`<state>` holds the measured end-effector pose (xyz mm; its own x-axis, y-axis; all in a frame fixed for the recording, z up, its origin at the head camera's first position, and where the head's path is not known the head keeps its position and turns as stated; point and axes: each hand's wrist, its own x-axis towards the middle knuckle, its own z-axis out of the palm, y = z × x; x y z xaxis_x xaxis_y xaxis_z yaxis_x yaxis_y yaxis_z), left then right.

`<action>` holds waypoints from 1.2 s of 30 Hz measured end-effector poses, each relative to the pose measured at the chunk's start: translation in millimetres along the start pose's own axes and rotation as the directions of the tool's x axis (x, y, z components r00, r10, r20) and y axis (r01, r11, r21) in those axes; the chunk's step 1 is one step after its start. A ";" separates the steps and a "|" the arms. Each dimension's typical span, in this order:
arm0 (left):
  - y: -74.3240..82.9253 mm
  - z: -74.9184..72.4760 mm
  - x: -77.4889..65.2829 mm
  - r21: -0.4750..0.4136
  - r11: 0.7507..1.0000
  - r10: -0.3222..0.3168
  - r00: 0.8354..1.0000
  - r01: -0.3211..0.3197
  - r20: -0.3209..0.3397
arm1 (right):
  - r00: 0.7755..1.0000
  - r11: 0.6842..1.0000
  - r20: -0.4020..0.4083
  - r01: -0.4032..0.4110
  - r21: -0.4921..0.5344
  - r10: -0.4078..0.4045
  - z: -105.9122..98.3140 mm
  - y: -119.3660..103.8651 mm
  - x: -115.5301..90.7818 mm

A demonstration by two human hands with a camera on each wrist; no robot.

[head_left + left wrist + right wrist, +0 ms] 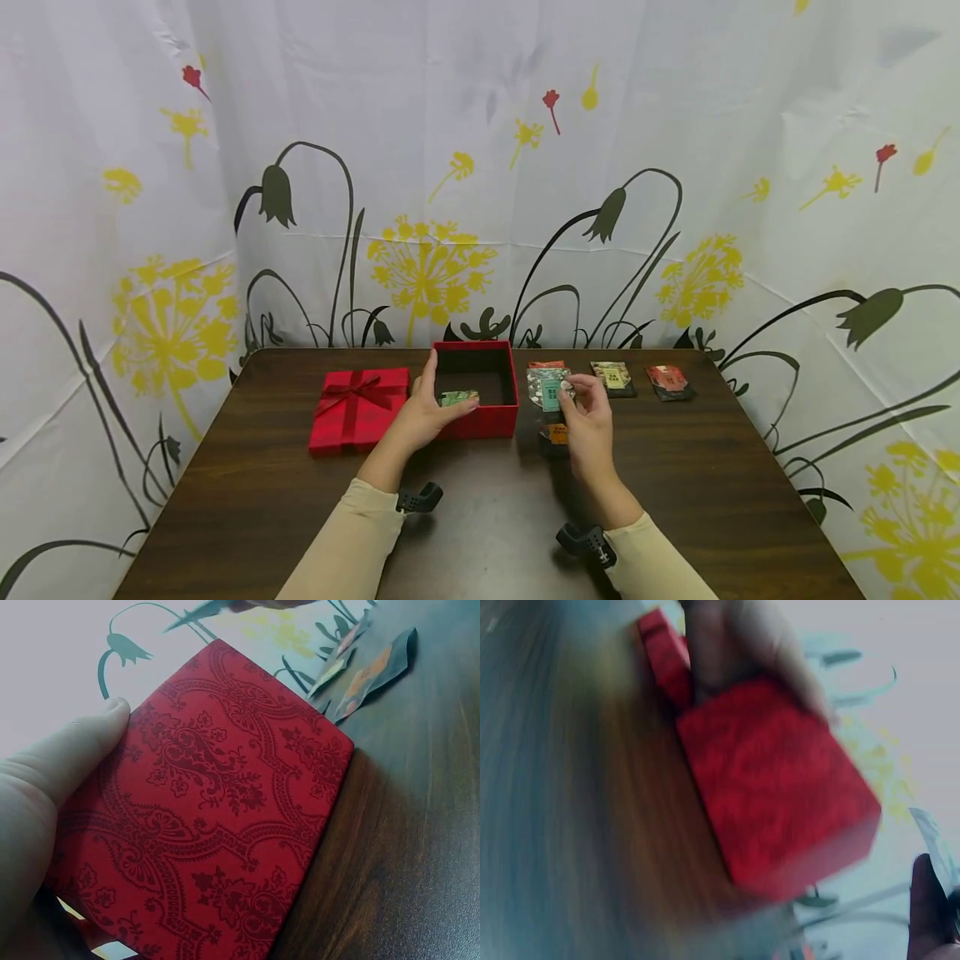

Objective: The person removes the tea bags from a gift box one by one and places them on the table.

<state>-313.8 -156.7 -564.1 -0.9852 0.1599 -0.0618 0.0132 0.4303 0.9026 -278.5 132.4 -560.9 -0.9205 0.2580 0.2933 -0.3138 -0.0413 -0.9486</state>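
Note:
A red patterned gift box (476,423) stands uncovered on the table, its dark inside facing up. My left hand (422,412) holds it at the left corner, thumb over the front rim and fingers along the left side. In the left wrist view the thumb lies at the edge of the box's red wall (202,802). A green sachet (459,398) lies inside the box near the front. Just right of the box, my right hand (590,425) pinches a sachet with a green label (550,395) above the table. The right wrist view is blurred.
The red lid with a ribbon bow (360,410) lies left of the box. An orange-labelled sachet (557,433) lies below the raised one, and a red sachet (546,364) shows behind it. Farther right are a yellow-labelled sachet (613,378) and another red sachet (670,382).

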 end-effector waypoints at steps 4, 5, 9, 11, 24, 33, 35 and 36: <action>-0.2 0.4 0.1 -0.003 1.000 -0.004 1.000 0.004 0.002 | 0.999 0.996 -0.032 -0.032 -0.086 0.029 -25.8 7.6 0.2; -0.2 0.5 0.1 -0.004 1.000 -0.003 1.000 0.003 0.002 | 0.999 0.995 -0.038 -0.039 -0.093 0.036 -32.4 9.3 0.8; -0.5 1.5 1.0 -0.007 1.000 0.002 1.000 -0.002 0.000 | 0.997 0.989 -0.048 -0.061 -0.136 0.055 -58.8 12.8 2.0; -0.6 2.0 1.2 -0.002 1.000 0.001 1.000 -0.001 -0.001 | 0.996 0.984 -0.043 -0.081 -0.158 0.075 -70.6 13.9 1.7; 0.1 -2.1 -0.4 -0.001 1.000 0.006 1.000 -0.006 0.008 | 0.953 0.948 -0.123 -0.292 -0.124 0.277 -116.9 31.8 9.4; 1.5 -2.3 0.1 0.002 1.000 0.004 1.000 -0.004 0.017 | 0.963 0.900 -0.086 -0.268 -0.343 0.254 -134.4 30.6 17.6; 1.2 -0.9 0.3 0.001 1.000 0.003 1.000 -0.003 0.022 | 0.963 0.891 -0.069 -0.268 -0.366 0.261 -138.7 31.0 17.6; 1.1 -0.2 0.3 -0.001 1.000 0.002 1.000 -0.002 0.022 | 0.963 0.886 -0.062 -0.266 -0.379 0.262 -140.5 31.4 17.5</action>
<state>-314.2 -156.3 -563.0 -0.9812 0.1801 -0.0693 0.0150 0.4294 0.9030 -271.7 271.3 -602.3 -0.9543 0.2978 0.0263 0.0549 0.2611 -0.9638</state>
